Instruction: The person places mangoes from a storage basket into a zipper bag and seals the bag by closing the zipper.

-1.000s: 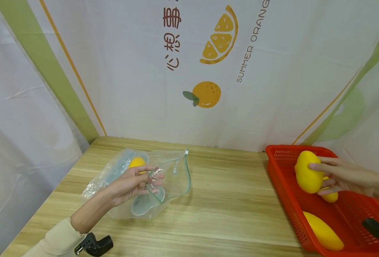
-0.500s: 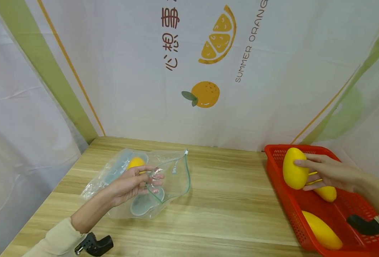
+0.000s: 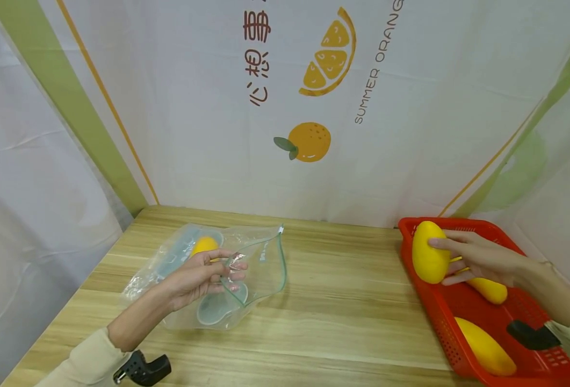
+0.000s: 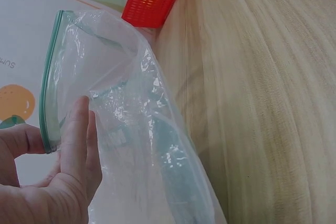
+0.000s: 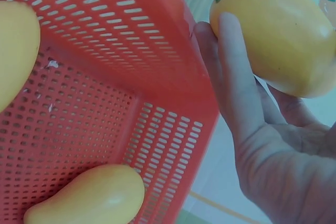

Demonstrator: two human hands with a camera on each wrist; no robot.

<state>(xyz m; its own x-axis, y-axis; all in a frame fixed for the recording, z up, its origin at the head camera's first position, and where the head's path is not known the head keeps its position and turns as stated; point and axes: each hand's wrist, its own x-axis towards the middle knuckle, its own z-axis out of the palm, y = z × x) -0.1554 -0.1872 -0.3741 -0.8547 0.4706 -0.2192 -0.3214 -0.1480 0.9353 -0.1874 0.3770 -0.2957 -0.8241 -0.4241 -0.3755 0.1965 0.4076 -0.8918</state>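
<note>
My right hand point(image 3: 483, 258) grips a yellow mango point(image 3: 430, 252), held up over the left rim of the red basket. A small green stem end shows on this mango point(image 5: 278, 35) in the right wrist view, with fingers along its side. On the left, my left hand point(image 3: 202, 279) holds the opening of a clear zip bag point(image 3: 265, 269) at its green-edged mouth. The thumb is on one side of that edge and the fingers are on the other, seen in the left wrist view. Inside the bag a yellow-orange fruit point(image 3: 204, 245) shows partly, its lower part hidden by the hand.
The red perforated basket point(image 3: 430, 317) stands at the table's right side. Inside lie another mango point(image 3: 485, 346) near the front and one point(image 3: 490, 290) partly behind the right hand. Wood tabletop point(image 3: 343, 301) stretches between bag and basket. A printed curtain point(image 3: 207, 107) hangs behind.
My right hand has moved left with the mango, from over the inside of the basket to its left rim. The left hand and the bag have stayed in place.
</note>
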